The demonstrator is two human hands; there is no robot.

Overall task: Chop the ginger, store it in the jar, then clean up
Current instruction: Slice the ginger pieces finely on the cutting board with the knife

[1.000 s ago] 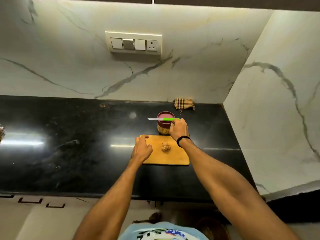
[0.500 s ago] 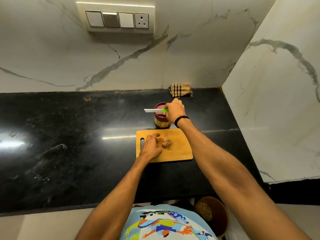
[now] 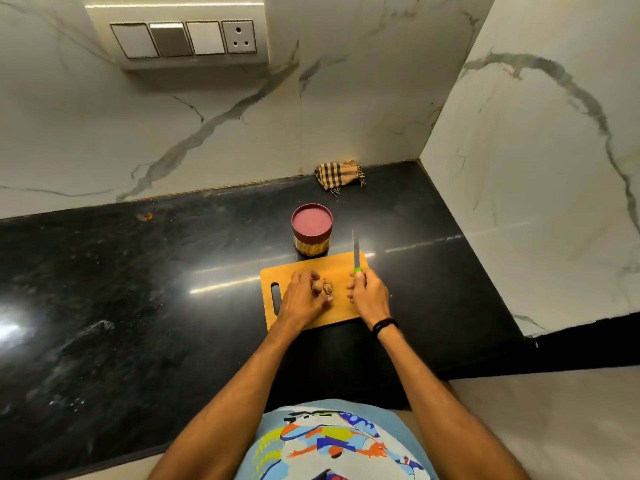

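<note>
Black counter (image 3: 138,306) carries the cutting board (image 3: 341,311) toward its right end. At the board's middle the left hand (image 3: 303,296) now holds the ginger (image 3: 323,286), which seems to lie crosswise. Lifted off the jar (image 3: 311,230), the knife (image 3: 355,251) points at the back wall in the right hand's (image 3: 369,294) grip, so chopping can start.

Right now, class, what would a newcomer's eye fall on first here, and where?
The wooden cutting board on the black counter, where the left hand holds the ginger and the right hand grips a green-handled knife, blade pointing away. Just behind it stands the jar, maroon lid on.
</note>
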